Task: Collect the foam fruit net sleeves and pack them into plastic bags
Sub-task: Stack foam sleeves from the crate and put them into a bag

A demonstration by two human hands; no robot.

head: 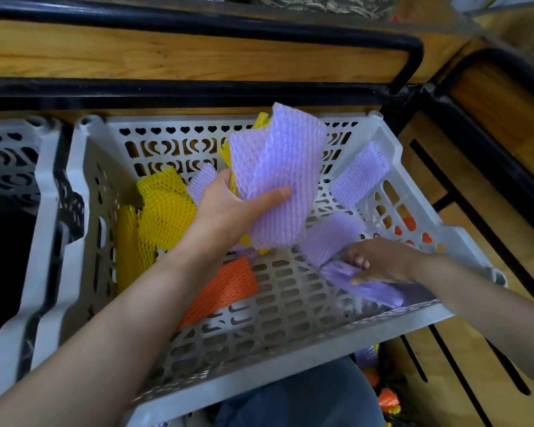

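Note:
My left hand (232, 204) holds a bunch of purple foam net sleeves (281, 167) upright over the white plastic crate (259, 359), with a few yellow ones tucked behind. Low at the crate's right front, my right hand (379, 263) grips a purple sleeve (367, 285) lying on the crate floor. Loose in the crate lie yellow sleeves (164, 208) at the left, an orange sleeve (225, 288) near the front, a purple sleeve (359, 175) against the right wall and another purple one (330, 238) by my right hand. No plastic bag is in view.
A second white crate (16, 241) stands to the left. Wooden shelving with black metal rails (198, 90) runs behind and to the right. A few orange and purple sleeves (386, 399) lie on the floor under the crate's right front, by my knee (305, 396).

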